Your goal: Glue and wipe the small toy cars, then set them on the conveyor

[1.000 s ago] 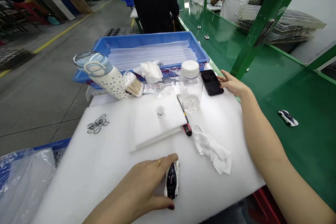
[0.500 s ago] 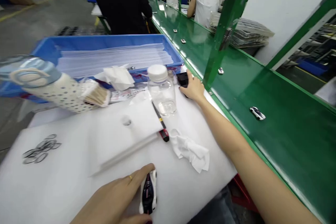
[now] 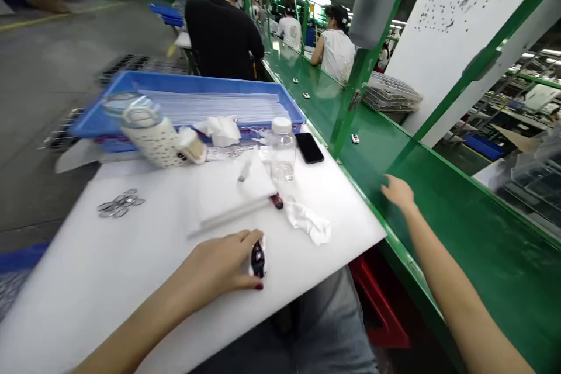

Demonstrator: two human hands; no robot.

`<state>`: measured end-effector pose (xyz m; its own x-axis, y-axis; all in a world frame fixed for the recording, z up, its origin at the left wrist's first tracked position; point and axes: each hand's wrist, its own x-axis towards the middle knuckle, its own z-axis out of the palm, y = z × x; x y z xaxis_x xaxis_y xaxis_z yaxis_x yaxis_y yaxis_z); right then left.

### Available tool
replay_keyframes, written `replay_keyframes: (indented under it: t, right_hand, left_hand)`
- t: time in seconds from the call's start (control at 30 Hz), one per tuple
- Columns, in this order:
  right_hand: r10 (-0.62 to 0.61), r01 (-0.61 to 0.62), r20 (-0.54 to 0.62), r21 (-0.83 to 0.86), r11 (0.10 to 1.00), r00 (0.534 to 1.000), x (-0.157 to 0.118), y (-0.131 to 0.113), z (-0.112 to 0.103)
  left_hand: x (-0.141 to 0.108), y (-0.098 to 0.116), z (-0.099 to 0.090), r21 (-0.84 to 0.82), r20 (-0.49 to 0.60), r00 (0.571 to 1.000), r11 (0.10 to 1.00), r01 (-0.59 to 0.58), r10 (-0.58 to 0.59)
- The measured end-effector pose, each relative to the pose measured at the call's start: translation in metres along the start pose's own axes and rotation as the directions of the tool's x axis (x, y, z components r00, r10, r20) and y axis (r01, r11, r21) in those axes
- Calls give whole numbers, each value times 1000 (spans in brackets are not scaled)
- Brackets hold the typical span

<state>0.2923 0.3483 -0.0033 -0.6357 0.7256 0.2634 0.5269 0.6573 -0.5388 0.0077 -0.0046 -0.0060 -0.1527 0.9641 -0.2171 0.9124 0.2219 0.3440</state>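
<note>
My left hand (image 3: 230,260) grips a small white-and-black toy car (image 3: 258,259) at the table's front, with thumb and forefinger at its two ends. Over the green conveyor belt (image 3: 464,245) is my right hand (image 3: 398,193), its fingers curled and blurred; whatever they hold, if anything, is hidden. Another toy car (image 3: 355,138) lies on the belt beyond that hand. A black phone (image 3: 310,148) rests flat near the table's belt-side edge. Between my hands lies a crumpled white cloth or tissue (image 3: 308,220).
A stack of white sheets (image 3: 228,198), a clear bottle (image 3: 283,152) and a red-ended tool (image 3: 277,201) lie mid-table. Thin rings (image 3: 120,203) are at left. Behind stand a dotted flask (image 3: 153,140) and a blue bin (image 3: 197,83). A green post (image 3: 350,105) rises beside the belt.
My right hand has left the phone and moved right, over the belt. The nearest belt car seen earlier is out of sight. My left hand keeps its car; the view has tilted up.
</note>
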Motion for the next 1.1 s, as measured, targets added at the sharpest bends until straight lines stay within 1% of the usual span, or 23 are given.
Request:
replay_keyframes:
  t: [0.07, 0.1, 0.13, 0.2, 0.23, 0.3, 0.37, 0.4, 0.5, 0.53, 0.57, 0.67, 0.7, 0.73, 0.77, 0.8, 0.83, 0.87, 0.9, 0.97, 1.0, 1.07, 1.1]
  right_hand:
    - [-60, 62, -48, 36, 997, 997, -35, 29, -17]
    - [-93, 97, -69, 58, 994, 993, -46, 40, -21]
    - [-129, 137, -86, 83, 987, 988, -52, 48, -23]
    - [-203, 218, -125, 125, 968, 971, -51, 53, -19]
    - [-238, 258, -147, 141, 956, 960, -46, 50, -13]
    - [-292, 321, -185, 154, 934, 938, -30, 38, 3]
    - [-328, 357, -189, 151, 922, 926, -13, 18, 27]
    - [-346, 371, -169, 150, 916, 923, -7, 6, 40]
    - [-410, 409, -32, 169, 897, 912, 2, -37, 72]
    - [-424, 415, 10, 176, 893, 906, 2, -55, 79]
    - [-425, 414, 27, 175, 893, 905, 2, -74, 84]
    - [-381, 377, -22, 197, 905, 924, 9, -141, 99]
    - [-377, 366, -9, 266, 892, 926, 14, -164, 108]
    - [-395, 350, 51, 371, 860, 917, 20, -185, 118]
    - [-426, 320, 150, 456, 831, 892, 28, -204, 130]
    - [-448, 289, 240, 495, 820, 861, 36, -221, 142]
    - [-461, 274, 318, 488, 829, 829, 43, -234, 153]
    - [-457, 274, 374, 449, 850, 807, 50, -243, 162]
    - [-442, 277, 405, 403, 872, 800, 55, -250, 168]
    - [-414, 250, 440, 383, 889, 797, 60, -257, 168]
    - [-408, 212, 450, 424, 881, 794, 58, -257, 162]
    - [-416, 118, 448, 555, 823, 792, 46, -255, 147]
    - [-417, 91, 408, 617, 782, 813, 35, -252, 140]
  left_hand:
    - [1, 9, -4, 136, -14, 1000, 990, -24, 26]
    - [2, 11, -5, 174, -22, 998, 983, -53, 58]
    - [2, 13, -6, 177, -35, 997, 982, -60, 68]
    - [1, 14, -6, 171, -50, 996, 983, -61, 70]
    - [-1, 14, -6, 163, -61, 995, 985, -62, 73]
    - [-6, 12, -6, 154, -84, 992, 985, -77, 91]
    - [-8, 8, -4, 143, -104, 987, 984, -108, 124]
    - [-9, 7, -4, 136, -112, 984, 983, -125, 141]
    - [-2, 0, 2, 111, -132, 975, 981, -162, 176]
    - [1, -3, 5, 101, -136, 974, 981, -168, 181]
    - [5, -6, 8, 90, -136, 974, 981, -171, 182]
    - [11, -12, 22, 57, -176, 964, 980, -191, 198]
    - [11, -14, 26, 49, -212, 954, 978, -205, 211]
    - [11, -15, 30, 40, -253, 941, 974, -222, 225]
    - [9, -16, 33, 28, -293, 927, 971, -237, 235]
    - [7, -17, 36, 11, -324, 916, 969, -246, 236]
    - [5, -17, 37, -11, -343, 911, 969, -247, 228]
    - [4, -17, 37, -37, -354, 910, 969, -245, 217]
    - [2, -17, 37, -58, -362, 909, 968, -244, 207]
    - [-1, -17, 34, -84, -368, 908, 965, -248, 202]
    - [-2, -17, 33, -94, -376, 904, 963, -254, 202]
    - [-3, -17, 30, -134, -409, 895, 958, -253, 179]
    - [-4, -17, 29, -166, -434, 887, 954, -249, 157]
